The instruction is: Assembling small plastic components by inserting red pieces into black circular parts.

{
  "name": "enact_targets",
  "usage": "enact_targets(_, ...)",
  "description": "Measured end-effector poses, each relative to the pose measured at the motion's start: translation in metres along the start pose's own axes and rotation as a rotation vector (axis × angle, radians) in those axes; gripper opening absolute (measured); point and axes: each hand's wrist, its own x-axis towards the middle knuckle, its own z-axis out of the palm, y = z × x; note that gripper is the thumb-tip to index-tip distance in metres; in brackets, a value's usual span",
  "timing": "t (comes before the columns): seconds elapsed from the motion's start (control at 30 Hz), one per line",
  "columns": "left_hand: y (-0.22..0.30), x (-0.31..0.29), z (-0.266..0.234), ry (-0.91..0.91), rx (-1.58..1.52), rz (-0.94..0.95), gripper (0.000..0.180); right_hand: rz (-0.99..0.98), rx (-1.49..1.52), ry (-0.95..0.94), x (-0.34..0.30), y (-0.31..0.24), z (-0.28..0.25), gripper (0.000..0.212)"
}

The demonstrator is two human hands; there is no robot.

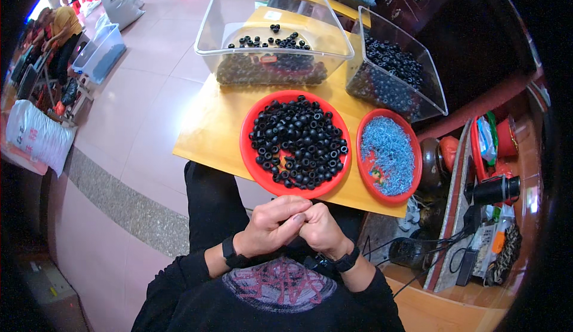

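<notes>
My left hand (277, 224) and my right hand (322, 230) meet in front of my chest, just below the table's near edge. Both are closed, fingers curled and pressed against each other; whatever they grip is hidden inside. Right beyond them sits a round red plate (246, 147) heaped with small black ring-shaped parts (298, 135), some hollow, some domed. To its right, a smaller red oval plate (419, 171) holds many tiny pale-blue, clear-looking pieces (391, 153).
On the yellow table (206, 123), a clear plastic bin (206, 39) and another bin (439, 102) hold more black parts. Cluttered shelving (459, 212) with cables and a black cylinder (495, 190) stands at right. White sacks (42, 135) and a blue-white tub (101, 57) are on the left.
</notes>
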Motion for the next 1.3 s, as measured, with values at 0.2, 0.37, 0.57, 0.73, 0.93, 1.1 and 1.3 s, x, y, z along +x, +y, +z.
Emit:
enact_targets(0.2,0.002,-0.004,-0.006,0.136,-0.575,-0.328,0.034,0.105,0.610,-0.137,0.005,0.000,-0.013,0.040)
enact_targets(0.37,0.005,0.002,-0.018,0.048,-0.056,-0.019,0.029,0.068,0.688,-0.139,0.005,0.000,-0.017,0.039)
enact_targets(0.57,0.005,0.001,-0.014,0.067,0.227,0.017,0.033,0.087,0.609,-0.087,0.005,-0.004,-0.011,0.042)
enact_targets(0.73,0.003,0.001,-0.011,0.115,0.239,-0.003,0.029,0.086,0.524,0.036,0.004,-0.005,-0.006,0.030)
enact_targets(0.93,0.008,0.000,-0.014,0.078,0.107,-0.125,0.021,-0.122,-0.040,0.253,0.001,-0.005,-0.002,0.017)
enact_targets(1.1,0.009,-0.005,-0.014,0.089,-0.378,-0.483,0.019,-0.137,-0.219,0.271,0.001,-0.008,-0.006,0.012)
enact_targets(1.3,0.008,-0.003,-0.016,0.125,-0.629,-0.548,0.020,-0.170,-0.267,0.288,0.001,-0.018,-0.005,0.017)
